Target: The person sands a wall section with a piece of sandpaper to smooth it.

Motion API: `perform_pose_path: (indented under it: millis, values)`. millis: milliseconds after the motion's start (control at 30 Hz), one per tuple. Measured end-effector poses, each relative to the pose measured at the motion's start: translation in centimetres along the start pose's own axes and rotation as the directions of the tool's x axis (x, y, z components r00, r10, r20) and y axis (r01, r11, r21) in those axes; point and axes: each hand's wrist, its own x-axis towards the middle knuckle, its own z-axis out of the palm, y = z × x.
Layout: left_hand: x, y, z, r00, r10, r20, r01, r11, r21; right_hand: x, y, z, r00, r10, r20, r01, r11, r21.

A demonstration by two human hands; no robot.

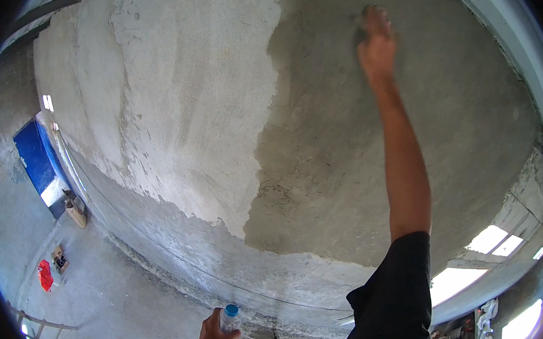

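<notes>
We seem to be working the dark wall patch, right hand high on it (grip unclear), left hand curled around a capped bottle below; even pressure seems called for.

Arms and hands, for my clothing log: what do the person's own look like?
The right arm wears a loose, plain black short sleeve; below it, no watch or band shows. The right hand and left hand are ungloved. The left sleeve is out of view.
</notes>
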Motion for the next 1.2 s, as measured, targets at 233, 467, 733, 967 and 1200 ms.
perform_pose_path:
  millis: [233,467,733,967,1200]
  values:
    - [0.0,1.3,-1.1,1.000,0.002,0.024,0.000,0.998,-0.064,-16.4,-14.2,0.2,0.790,-0.228,0.570,-0.025,0.916,0.401]
    - [-1.1,-2.1,0.2,0.999,-0.026,-0.045,0.028,0.998,0.054,-6.1,-8.5,-5.5,0.932,0.294,0.210,-0.343,0.903,0.258]
    - [-0.9,-2.2,-0.4,0.996,-0.031,-0.087,0.034,0.999,0.033,-7.2,-4.6,-1.8,0.991,0.008,0.132,-0.010,1.000,0.015]
    - [-0.3,0.4,-1.7,0.996,0.066,-0.054,-0.072,0.991,-0.111,-35.6,-22.3,-9.4,0.511,-0.059,0.858,-0.717,0.521,0.463]
    - [-2.1,1.2,-1.4,0.998,0.043,0.040,-0.038,0.991,-0.125,-59.1,-33.4,-33.5,-0.687,-0.237,0.687,-0.281,-0.786,-0.551]
